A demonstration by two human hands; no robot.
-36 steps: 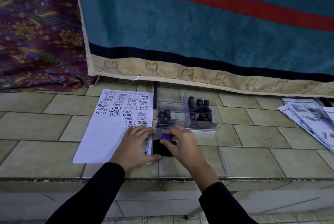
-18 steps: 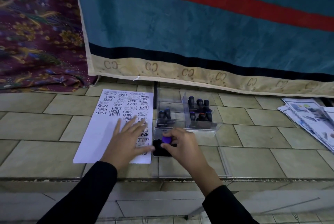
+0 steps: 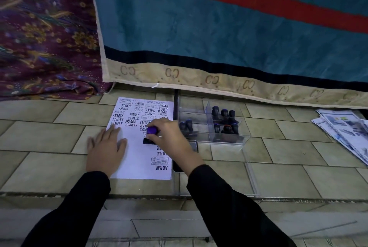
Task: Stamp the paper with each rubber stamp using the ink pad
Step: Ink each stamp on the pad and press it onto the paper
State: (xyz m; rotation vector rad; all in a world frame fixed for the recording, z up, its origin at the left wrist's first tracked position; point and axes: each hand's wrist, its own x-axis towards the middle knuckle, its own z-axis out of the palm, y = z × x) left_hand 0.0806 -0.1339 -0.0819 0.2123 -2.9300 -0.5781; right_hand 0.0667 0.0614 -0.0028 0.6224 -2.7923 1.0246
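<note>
On the tiled ledge, a white sheet of paper (image 3: 137, 147) lies flat, its far half and right edge crowded with black imprints such as FRAGILE, AIR MAIL, SAMPLE and AMENDED. The person's left hand (image 3: 105, 150) rests palm down with fingers spread over the paper's left edge, holding nothing, only pressing the sheet. The right hand (image 3: 171, 141) is closed around a purple-topped rubber stamp (image 3: 151, 130), thumb and fingers pinching its handle, with the stamp's dark base touching the paper near the middle of the sheet. Just right of the paper, mostly hidden under the right wrist, sits the dark ink pad (image 3: 194, 146); how much of it lies open I cannot tell. Beyond it, farther and to the right, a clear plastic organiser (image 3: 227, 140) holds the other stamps (image 3: 225, 120) upright in its compartments, two in the left section and more in the right ones. Far right on the ledge lies a fan of printed leaflets (image 3: 342, 125). Behind everything hangs a teal cloth (image 3: 219, 27) with a red stripe, beside a purple floral fabric (image 3: 43, 33).
</note>
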